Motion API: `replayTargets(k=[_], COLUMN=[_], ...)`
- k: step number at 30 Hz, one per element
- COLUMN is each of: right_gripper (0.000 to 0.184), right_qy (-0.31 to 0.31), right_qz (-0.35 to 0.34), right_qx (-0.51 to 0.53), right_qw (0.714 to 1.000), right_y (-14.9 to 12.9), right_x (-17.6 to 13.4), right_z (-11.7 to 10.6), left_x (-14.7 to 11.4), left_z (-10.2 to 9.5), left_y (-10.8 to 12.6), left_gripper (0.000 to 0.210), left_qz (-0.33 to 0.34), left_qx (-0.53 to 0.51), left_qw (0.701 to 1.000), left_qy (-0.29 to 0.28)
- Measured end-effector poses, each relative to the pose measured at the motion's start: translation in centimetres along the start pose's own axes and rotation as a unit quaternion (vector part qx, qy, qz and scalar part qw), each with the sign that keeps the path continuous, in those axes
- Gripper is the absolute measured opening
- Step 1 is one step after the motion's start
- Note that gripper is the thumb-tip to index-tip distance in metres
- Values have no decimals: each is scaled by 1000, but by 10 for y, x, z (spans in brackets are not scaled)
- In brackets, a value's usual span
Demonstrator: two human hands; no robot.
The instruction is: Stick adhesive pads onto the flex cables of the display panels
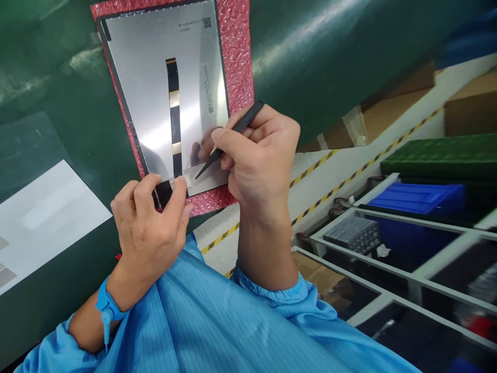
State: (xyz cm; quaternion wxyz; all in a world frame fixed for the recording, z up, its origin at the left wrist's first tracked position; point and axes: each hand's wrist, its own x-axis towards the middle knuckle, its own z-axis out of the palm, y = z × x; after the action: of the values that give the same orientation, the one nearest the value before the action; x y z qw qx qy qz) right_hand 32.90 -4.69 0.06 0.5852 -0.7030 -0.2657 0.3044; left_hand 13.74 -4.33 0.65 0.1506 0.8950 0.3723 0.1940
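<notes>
A silver-backed display panel (143, 93) lies on pink bubble wrap (237, 57). A black flex cable (175, 122) with gold-coloured patches runs along its middle. My left hand (149, 223) is at the panel's near edge, its fingers bent onto the border. The index fingertip presses by a small pale piece of tape (188, 180) at the cable's lower end. In my right hand (260, 150) are black pointed tweezers (227, 140), pinched between thumb and fingers. Their tip points down-left, just right of the tape; whether it touches the panel I cannot tell.
A white sheet (58, 223) lies on the green table mat (310, 67) to the left. Beyond the table's right edge are cardboard boxes (399, 111), yellow-black floor tape (373, 155), and a metal-framed rack (388, 217) with a blue bin (419, 198).
</notes>
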Motion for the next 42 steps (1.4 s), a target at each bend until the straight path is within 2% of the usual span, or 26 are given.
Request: replayTargets(k=[5, 13, 20, 25, 30, 38, 42], right_gripper=[23, 25, 27, 26, 23, 23, 20], right_qy=[1, 65, 62, 56, 65, 87, 93], right_qz=[-14, -40, -70, -62, -71, -62, -79], right_qx=[25, 14, 16, -4, 14, 31, 43], right_qw=[1000, 997, 995, 997, 995, 994, 992], right_y=[9, 15, 24, 15, 11, 21, 19], right_x=[1, 0, 3, 0, -3, 1, 0], right_z=[-3, 3, 3, 5, 5, 6, 10], left_x=[6, -5, -15, 2, 17, -6, 1], left_z=[-1, -9, -24, -18, -16, -38, -34], left_y=[9, 5, -14, -14, -17, -43, -37], left_gripper=[46, 44, 49, 58, 70, 57, 57], left_qz=[-13, -58, 5, 63, 130, 129, 130], left_qx=[12, 40, 84, 51, 71, 103, 77], left_qw=[997, 996, 994, 990, 979, 980, 981], left_qy=[-79, -61, -73, -114, -142, -114, -123])
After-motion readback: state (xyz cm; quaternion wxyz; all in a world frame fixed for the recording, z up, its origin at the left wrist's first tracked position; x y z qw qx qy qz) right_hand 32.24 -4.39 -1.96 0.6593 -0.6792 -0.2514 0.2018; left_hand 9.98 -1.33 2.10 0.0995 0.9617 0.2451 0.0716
